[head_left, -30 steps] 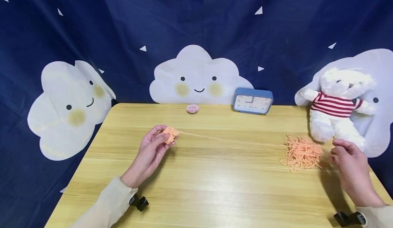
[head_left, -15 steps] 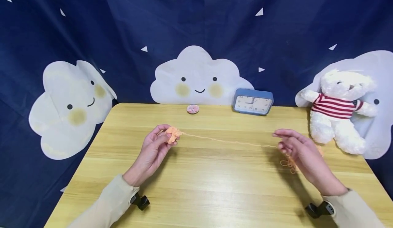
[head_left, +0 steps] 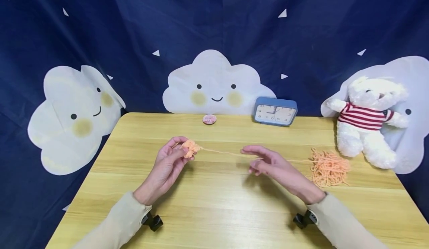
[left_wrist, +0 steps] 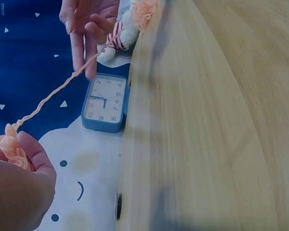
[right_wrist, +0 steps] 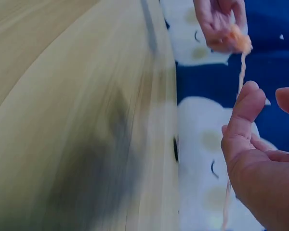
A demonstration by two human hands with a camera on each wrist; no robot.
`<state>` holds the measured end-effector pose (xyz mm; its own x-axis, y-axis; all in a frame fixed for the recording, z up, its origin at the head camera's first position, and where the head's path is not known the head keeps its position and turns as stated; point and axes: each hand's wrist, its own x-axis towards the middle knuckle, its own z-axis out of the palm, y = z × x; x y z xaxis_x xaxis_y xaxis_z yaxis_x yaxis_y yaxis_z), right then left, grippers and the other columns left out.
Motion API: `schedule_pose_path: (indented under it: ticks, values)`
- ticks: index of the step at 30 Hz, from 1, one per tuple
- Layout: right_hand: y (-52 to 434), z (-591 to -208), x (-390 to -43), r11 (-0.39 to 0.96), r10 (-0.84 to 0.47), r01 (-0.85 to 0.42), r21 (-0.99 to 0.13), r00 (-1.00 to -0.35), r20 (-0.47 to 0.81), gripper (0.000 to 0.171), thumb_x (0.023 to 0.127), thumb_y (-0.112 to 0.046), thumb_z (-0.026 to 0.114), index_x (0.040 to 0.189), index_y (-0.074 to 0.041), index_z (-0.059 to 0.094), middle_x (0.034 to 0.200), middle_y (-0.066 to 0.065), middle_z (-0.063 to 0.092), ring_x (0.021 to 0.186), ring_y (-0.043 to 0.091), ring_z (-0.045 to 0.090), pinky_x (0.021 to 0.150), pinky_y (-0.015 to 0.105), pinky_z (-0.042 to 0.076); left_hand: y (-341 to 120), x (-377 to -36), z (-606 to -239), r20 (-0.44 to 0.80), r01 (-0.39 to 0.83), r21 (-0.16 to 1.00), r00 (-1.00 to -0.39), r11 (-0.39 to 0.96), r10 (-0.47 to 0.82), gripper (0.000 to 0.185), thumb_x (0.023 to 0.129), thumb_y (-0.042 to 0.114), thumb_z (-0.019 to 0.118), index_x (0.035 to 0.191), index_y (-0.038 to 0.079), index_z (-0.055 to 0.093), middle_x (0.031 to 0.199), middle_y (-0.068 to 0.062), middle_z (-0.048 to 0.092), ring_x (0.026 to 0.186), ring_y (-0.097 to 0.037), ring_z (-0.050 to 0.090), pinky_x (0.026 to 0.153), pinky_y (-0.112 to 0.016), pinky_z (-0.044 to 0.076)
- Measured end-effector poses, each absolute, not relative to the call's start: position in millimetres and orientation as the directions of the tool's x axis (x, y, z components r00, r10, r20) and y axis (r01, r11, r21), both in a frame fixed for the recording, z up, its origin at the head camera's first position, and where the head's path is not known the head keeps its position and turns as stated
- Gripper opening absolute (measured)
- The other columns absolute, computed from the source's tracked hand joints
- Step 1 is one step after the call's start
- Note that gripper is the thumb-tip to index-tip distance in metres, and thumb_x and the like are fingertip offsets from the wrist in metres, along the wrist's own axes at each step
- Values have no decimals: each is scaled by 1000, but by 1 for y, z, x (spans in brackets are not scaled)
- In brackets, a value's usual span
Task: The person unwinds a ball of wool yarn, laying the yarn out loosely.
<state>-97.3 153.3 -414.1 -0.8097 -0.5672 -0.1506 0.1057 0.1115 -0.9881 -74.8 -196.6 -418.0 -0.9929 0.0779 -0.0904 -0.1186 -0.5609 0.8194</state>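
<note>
Step in hand, as I judge: winding orange yarn into small ball. Left hand [head_left: 166, 164] raised above tabletop [head_left: 214, 211], thumb and fingers pinching small yarn ball [head_left: 190, 147]. Yarn strand [head_left: 221, 152] runs from ball to right, past right hand [head_left: 272, 165], to loose yarn pile [head_left: 330, 168] lying on tabletop near teddy bear [head_left: 368, 120]. Right hand fingers mostly straight, loosely spread; strand crosses them, firm grip not visible. Next move probably needs right hand to catch strand and lead it around ball, with light tension.
</note>
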Motion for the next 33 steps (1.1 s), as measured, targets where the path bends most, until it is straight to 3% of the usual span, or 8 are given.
schedule_pose_path:
  ticks: [6, 10, 15, 17, 20, 33]
  values:
    - [128, -420, -101, 61, -636, 123, -991, -760, -133, 60, 105, -8, 66, 159, 5, 44, 159, 26, 48, 111, 33, 68, 102, 48, 58, -193, -77, -420, -86, -123, 820, -992, -558, 92, 31, 100, -17, 51, 124, 2, 58, 126, -14, 54, 98, -21, 64, 82, -29, 60]
    - [124, -422, -103, 50, -644, 144, -988, -752, -142, 56, 104, -7, 69, 153, 9, 47, 142, 28, 60, 105, 26, 68, 99, 46, 60, -191, -78, -421, -92, -127, 825, -992, -550, 91, 32, 100, -17, 52, 125, 2, 58, 126, -14, 56, 98, -21, 64, 82, -29, 60]
    - [129, -419, -102, 80, -571, 107, -991, -810, -134, 32, 108, -16, 70, 131, 5, 67, 105, 14, 71, 91, 21, 67, 87, 38, 62, -190, -78, -422, -98, -118, 832, -993, -543, 65, 34, 98, -17, 51, 125, 3, 58, 122, -12, 57, 95, -19, 63, 78, -28, 59]
    - [132, -417, -100, 75, -530, 92, -993, -840, -118, 20, 108, -16, 69, 121, -1, 71, 99, 8, 70, 87, 19, 65, 82, 33, 61, -190, -78, -423, -94, -106, 836, -994, -539, 50, 35, 97, -17, 50, 125, 2, 58, 122, -11, 56, 95, -19, 62, 79, -28, 58]
    - [138, -416, -98, 36, -478, 72, -997, -875, -80, 11, 109, -14, 68, 114, -5, 72, 94, 6, 67, 82, 15, 62, 75, 27, 59, -190, -79, -424, -91, -86, 838, -996, -538, 17, 34, 95, -16, 49, 124, 1, 58, 120, -11, 55, 95, -19, 61, 80, -28, 57]
    - [175, -420, -89, -168, -291, 65, -984, -957, -14, 10, 111, -9, 63, 108, -5, 71, 88, 2, 65, 75, 9, 59, 66, 19, 55, -201, -76, -423, -75, -50, 821, -997, -568, -21, 31, 96, -14, 47, 121, 3, 57, 108, -10, 55, 88, -18, 59, 80, -28, 57]
